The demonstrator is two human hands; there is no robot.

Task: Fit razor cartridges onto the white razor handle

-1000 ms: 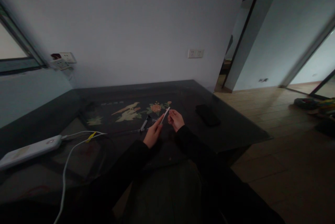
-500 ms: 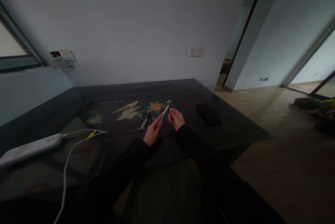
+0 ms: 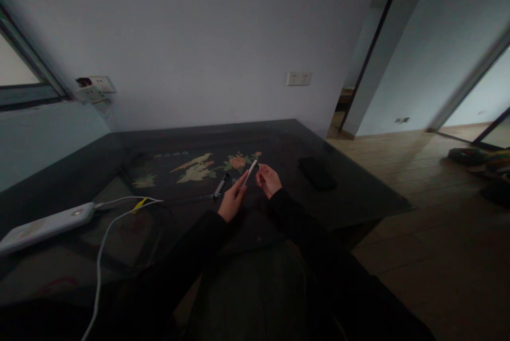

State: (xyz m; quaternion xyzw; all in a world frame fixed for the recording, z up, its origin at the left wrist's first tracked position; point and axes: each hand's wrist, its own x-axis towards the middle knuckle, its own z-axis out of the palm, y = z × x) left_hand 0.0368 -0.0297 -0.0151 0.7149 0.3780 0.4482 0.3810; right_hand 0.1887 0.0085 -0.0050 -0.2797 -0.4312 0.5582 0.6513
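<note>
Near the centre of the frame, the left hand (image 3: 233, 202) grips a slim white stick (image 3: 249, 172), tilted with its top end to the right. The right hand (image 3: 270, 181) is curled just beside that end; whether it holds anything is too small to tell. Left of the hands, a small grey-and-black object (image 3: 220, 186) lies on the dark table (image 3: 358, 189), and to their right a black phone (image 3: 317, 173). At lower left are a white power strip (image 3: 48, 227) and a white cable (image 3: 99, 261) with a yellow tag (image 3: 139, 205). A double socket (image 3: 299, 79) sits on the wall (image 3: 207, 38), upper right of centre.
</note>
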